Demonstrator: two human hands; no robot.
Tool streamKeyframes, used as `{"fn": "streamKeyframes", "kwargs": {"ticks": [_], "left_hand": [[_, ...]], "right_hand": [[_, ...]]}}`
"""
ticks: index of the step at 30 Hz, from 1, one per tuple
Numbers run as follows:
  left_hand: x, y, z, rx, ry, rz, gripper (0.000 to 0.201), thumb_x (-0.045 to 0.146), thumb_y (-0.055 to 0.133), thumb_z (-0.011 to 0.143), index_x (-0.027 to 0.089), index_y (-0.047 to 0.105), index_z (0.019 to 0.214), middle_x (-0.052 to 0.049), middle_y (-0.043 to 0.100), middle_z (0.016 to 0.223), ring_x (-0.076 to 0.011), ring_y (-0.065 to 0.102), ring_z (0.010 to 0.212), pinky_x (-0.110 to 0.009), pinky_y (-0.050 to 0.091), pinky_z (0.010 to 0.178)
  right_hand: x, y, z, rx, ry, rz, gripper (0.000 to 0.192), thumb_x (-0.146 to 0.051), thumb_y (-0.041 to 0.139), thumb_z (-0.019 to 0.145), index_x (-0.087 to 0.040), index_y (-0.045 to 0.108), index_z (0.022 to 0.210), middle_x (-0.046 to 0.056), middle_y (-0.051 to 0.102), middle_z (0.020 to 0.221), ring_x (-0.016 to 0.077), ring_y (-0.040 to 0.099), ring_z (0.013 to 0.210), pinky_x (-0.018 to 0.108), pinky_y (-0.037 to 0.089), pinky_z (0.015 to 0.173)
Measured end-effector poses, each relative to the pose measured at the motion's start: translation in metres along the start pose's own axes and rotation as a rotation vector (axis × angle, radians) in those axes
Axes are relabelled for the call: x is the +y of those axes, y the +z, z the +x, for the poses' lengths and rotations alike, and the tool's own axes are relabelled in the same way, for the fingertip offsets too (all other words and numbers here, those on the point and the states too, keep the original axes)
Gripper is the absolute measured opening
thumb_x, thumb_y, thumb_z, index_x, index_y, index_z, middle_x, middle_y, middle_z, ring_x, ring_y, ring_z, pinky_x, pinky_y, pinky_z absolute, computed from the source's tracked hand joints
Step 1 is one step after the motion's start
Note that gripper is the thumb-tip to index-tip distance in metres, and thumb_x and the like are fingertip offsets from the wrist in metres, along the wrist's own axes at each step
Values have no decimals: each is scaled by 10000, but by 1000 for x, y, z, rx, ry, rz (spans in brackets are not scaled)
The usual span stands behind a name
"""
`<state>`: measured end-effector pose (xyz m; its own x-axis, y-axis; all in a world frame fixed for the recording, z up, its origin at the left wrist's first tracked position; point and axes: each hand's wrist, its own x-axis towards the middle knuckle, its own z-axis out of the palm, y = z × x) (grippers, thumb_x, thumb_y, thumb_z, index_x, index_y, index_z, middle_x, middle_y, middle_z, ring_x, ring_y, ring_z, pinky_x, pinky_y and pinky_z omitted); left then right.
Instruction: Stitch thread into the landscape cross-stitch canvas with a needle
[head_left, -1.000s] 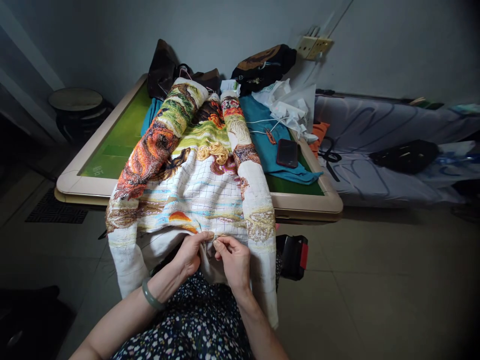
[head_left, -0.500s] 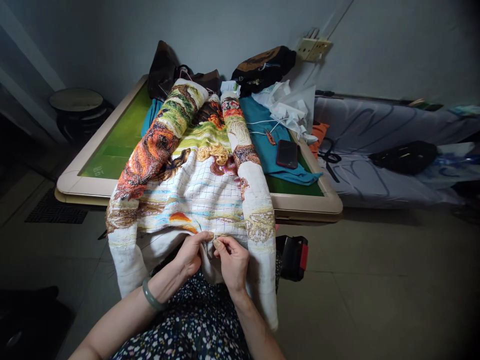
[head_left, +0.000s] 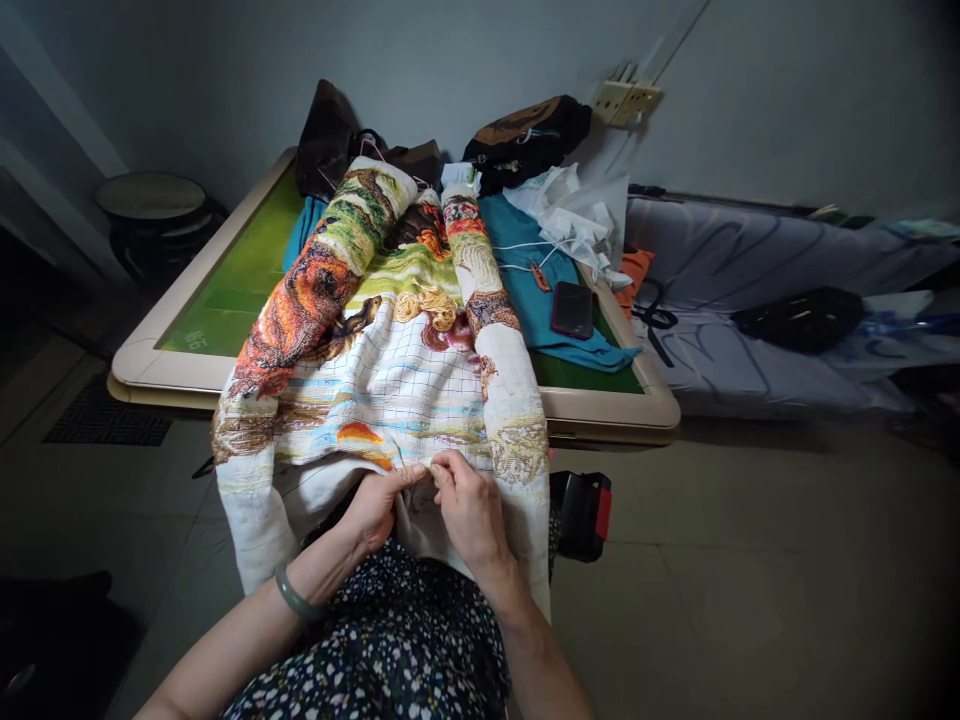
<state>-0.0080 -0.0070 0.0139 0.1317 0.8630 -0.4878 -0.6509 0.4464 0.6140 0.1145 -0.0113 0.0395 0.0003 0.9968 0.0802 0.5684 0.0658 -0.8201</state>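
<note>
A large cross-stitch cloth, partly worked in orange, green and brown with a gridded white middle, hangs from the green table down onto my lap. My left hand, a green bangle on its wrist, pinches the cloth's folded near edge. My right hand meets it fingertip to fingertip and grips the same fold. A needle or thread between the fingers is too small to make out. A bundle of yellow thread lies on the cloth higher up.
On the table lie a teal cloth, a dark phone, white cables, a white bag and dark bags at the back. A black and red case stands on the tiled floor by my right. A bed lies beyond.
My right hand has shifted slightly up and forward over the fold, with its fingers now curled over the cloth edge. My left hand stays pinching the same spot.
</note>
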Motion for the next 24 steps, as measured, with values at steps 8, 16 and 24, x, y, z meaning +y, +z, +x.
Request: {"fn": "streamKeyframes", "kwargs": {"ticks": [8,16,24], "left_hand": [[2,-1,0,-25,27,-4,417,194,816,551,106,712,944,-131,735,972,-295,619,1057,-392,452,929],[-2,0,3,9,72,-34,440,164,812,526,129,710,953,-101,736,975,-278,630,1030,-377,450,931],[-4,-3,3,49,57,21,334,178,810,517,107,721,831,-75,738,801,-209,657,750,-327,489,776]], "right_hand": [[-6,-33,17,76,168,974,217,-418,561,852,-232,450,845,-69,523,620,80,475,404,244,478,493],[2,-41,9,218,25,967,180,-353,590,865,-231,485,785,-111,431,506,56,393,401,316,521,714],[23,0,-21,-148,216,383,200,-344,523,863,-166,607,898,-38,542,548,75,451,410,175,368,398]]}}
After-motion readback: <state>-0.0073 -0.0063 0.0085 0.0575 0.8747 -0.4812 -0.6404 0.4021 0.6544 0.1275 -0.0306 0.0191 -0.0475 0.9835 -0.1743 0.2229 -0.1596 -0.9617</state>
